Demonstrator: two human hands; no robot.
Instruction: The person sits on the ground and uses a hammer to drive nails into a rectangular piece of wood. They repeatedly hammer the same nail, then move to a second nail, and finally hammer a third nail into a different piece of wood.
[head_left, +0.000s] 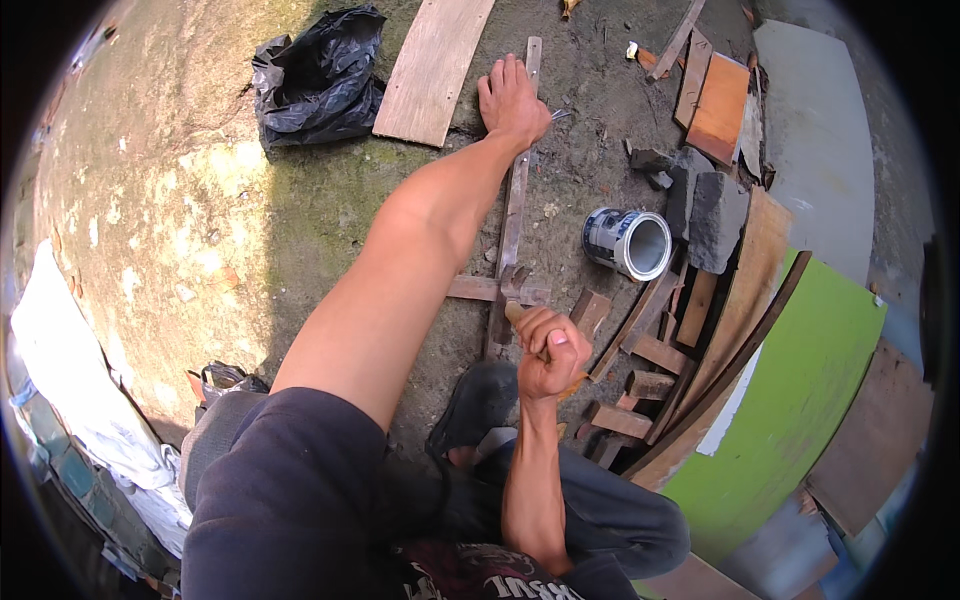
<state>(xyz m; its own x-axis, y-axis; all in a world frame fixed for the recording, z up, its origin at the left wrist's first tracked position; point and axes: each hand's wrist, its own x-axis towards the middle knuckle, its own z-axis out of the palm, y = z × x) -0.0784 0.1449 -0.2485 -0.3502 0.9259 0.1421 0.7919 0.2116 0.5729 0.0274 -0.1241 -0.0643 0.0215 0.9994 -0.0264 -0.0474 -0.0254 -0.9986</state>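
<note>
A long narrow wooden strip [515, 200] lies on the ground, running away from me. My left hand [512, 100] presses on its far part, with fingers curled over the wood. Just right of that wrist are thin metal pieces [562, 114], perhaps nails. Near the strip's close end, a short wooden crosspiece [472, 288] lies across it. My right hand [552, 350] is closed around the wooden handle of what looks like a hammer [513, 308]. The tool's dark head is over the joint of the two woods; whether it touches them I cannot tell.
An open paint can [612, 240] lies tipped to the right, beside grey stone blocks [718, 220] and wood offcuts [650, 385]. A green board [790, 400] is farther right. At the far left are a black plastic bag [318, 75] and a plywood board [430, 70].
</note>
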